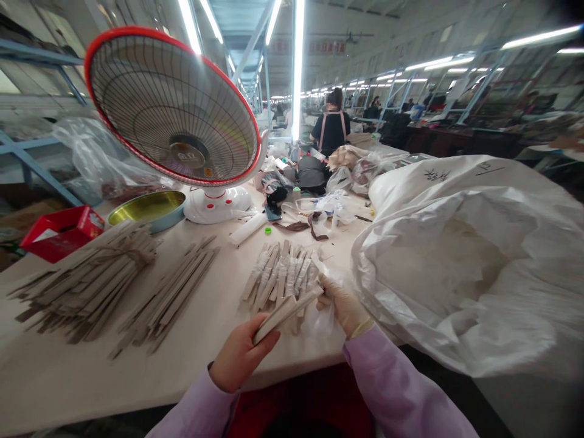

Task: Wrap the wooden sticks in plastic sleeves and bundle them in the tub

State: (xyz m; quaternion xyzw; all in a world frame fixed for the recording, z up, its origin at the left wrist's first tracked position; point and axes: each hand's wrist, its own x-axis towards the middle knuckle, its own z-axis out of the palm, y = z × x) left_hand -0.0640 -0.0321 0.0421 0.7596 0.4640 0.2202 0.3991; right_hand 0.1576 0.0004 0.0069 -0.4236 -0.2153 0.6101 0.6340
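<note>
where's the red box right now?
Head view, far left: the red box sits at the table's left edge, just left of the gold tin and behind the tied bundle of strips.

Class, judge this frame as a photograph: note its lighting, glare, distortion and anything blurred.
Head view: the ceiling tube lights burn out to white glare; the wide-angle lens skews the red-rimmed heater and stretches the white sack towards the edge; the left hand holding the strip bundle is evenly lit and fairly sharp; the far hall looks soft.

Lilac sleeves (392, 389); pale glove (347, 307) on right hand (342, 301); left hand (237, 356) bare.
</note>
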